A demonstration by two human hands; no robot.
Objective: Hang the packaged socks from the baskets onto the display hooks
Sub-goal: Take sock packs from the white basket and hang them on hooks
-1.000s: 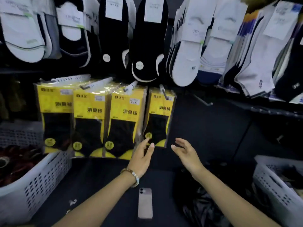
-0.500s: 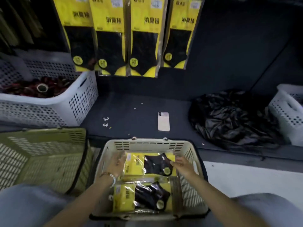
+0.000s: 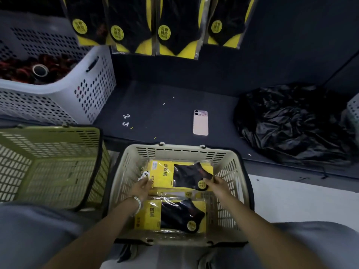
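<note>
**Lower centre of frame: two hands on the top sock pack**

At lower centre, the top sock pack [image 3: 180, 176] lies flat in the beige basket [image 3: 180, 149]. Its white hanger tab [image 3: 144, 174] is at the left end, and a second pack [image 3: 171, 216] lies just below it in the frame.

Risks, as judged:
- The glossy film may slip between the fingers on lifting, or drag the pack beneath along.
- The tab could snag on the basket's slotted wall.
- A pack raised with its tab turned away would need turning before it meets a hook.

Left hand [image 3: 142, 188]: fingers curled, pinching the pack's left end beside the tab. Right hand [image 3: 216, 184]: fingers and thumb closed on the right end, by the round yellow sticker.

Hung packs [image 3: 174, 26] fill the top of the frame. A phone [image 3: 200, 122] lies on the dark shelf between them and the basket, and a green basket [image 3: 48, 131] stands at left.
</note>
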